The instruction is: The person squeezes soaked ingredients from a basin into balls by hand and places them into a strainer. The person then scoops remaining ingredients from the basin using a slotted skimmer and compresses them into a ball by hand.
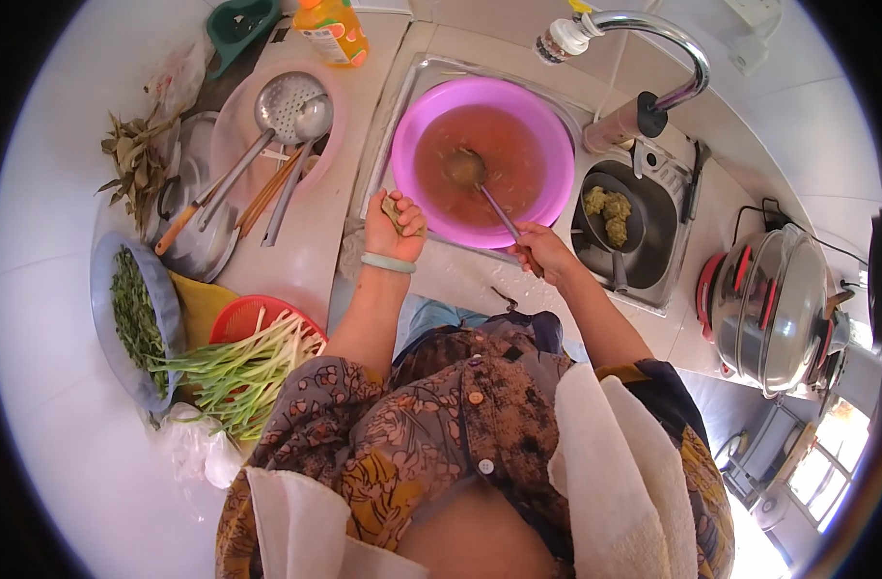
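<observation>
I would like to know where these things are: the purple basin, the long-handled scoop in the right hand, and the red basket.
Purple basin [562, 159]: head view, right inner wall.
Scoop [498, 206]: head view, middle of the handle.
Red basket [233, 324]: head view, uncovered inner wall.

The basin [403, 169] is pinkish-purple, its liquid [513, 145] reddish-brown.

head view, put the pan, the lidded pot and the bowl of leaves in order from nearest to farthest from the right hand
From the right hand:
1. pan: just to its right, in the small sink
2. lidded pot: farther right, past the sink
3. bowl of leaves: far left, beyond the left hand
</observation>
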Action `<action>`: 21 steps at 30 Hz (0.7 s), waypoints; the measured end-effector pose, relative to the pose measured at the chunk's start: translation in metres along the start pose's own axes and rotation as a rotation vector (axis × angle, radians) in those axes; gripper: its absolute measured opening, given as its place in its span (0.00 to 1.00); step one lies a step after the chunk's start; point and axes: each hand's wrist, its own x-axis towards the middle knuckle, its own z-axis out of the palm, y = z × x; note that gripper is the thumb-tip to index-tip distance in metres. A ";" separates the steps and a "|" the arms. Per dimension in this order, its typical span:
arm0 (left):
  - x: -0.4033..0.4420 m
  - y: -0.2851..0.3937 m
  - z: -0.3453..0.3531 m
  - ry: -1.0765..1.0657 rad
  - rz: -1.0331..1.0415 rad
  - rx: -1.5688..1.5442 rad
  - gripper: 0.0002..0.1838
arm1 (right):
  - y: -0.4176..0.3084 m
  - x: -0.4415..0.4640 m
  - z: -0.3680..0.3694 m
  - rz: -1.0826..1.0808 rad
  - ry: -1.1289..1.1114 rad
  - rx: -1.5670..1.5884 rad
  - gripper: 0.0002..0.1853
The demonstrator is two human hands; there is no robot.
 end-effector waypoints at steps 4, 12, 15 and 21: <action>0.000 0.001 -0.003 0.012 0.013 0.003 0.13 | -0.001 -0.003 0.012 0.038 -0.036 0.069 0.19; 0.000 0.000 -0.003 0.031 0.011 0.002 0.13 | 0.007 0.003 0.020 0.069 -0.170 0.216 0.26; 0.000 -0.002 0.000 0.039 0.008 0.015 0.13 | 0.009 0.002 0.019 0.076 -0.189 0.246 0.27; 0.005 -0.006 0.007 0.044 -0.010 0.037 0.13 | 0.007 -0.010 0.010 0.032 -0.177 0.314 0.27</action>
